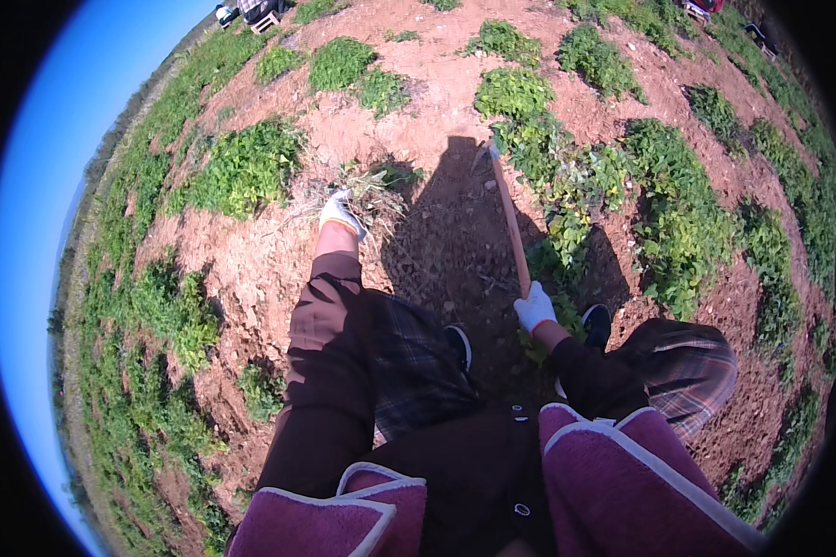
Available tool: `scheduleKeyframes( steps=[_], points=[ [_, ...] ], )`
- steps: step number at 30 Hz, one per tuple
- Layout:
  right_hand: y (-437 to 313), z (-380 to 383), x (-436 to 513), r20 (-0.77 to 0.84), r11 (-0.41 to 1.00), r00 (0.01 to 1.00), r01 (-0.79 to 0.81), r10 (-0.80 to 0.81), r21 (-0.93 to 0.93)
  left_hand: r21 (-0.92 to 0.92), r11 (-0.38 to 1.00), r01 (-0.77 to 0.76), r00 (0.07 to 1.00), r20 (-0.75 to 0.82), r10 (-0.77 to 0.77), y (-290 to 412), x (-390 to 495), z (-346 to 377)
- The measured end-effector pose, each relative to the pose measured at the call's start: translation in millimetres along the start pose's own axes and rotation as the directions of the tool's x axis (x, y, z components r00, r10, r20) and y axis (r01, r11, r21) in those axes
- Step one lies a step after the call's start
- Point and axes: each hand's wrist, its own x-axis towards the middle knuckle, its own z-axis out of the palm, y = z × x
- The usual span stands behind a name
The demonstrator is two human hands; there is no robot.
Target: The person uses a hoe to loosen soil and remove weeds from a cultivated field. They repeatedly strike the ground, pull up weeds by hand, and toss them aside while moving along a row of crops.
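My left hand [339,211], in a white knitted glove, reaches out to a heap of dry vines and wilted leaves [380,191] on the soil. It touches the heap; its fingertips are mostly hidden, so its grip on the stems is unclear. My right hand [535,307], gloved in white too, is closed around the lower end of the wooden handle of a hoe-like tool [508,212]. The tool points away from me. Its narrow, curved metal head is at the far end, beside leafy green plants [564,188], in or near my shadow.
Reddish, stony soil [418,104] lies between rows of low leafy plants [683,223]. Another green clump [251,167] grows left of the heap. My shoes [458,347] are close to the tool's handle. People on low stools [265,23] are at the far upper left.
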Motion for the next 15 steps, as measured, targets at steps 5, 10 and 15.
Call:
scheduleKeyframes(
  steps=[5, 10, 15],
  points=[
    [0, 1, -29, 0.219, 0.874, 0.953, -0.284, 0.210, 0.396, 0.082, 0.997, 0.006, 0.997, -0.082, 0.001, -9, -33, 17],
    [-22, -11, -27, 0.102, 0.945, 0.993, -0.095, 0.066, 0.313, 0.088, 0.996, -0.005, 0.997, -0.072, 0.012, 3, -30, 12],
    [-43, -11, -29, -0.036, 1.000, 0.999, 0.012, -0.013, -0.013, 0.078, 0.997, -0.019, 0.999, -0.044, 0.022, 13, -23, -11]
  ],
)
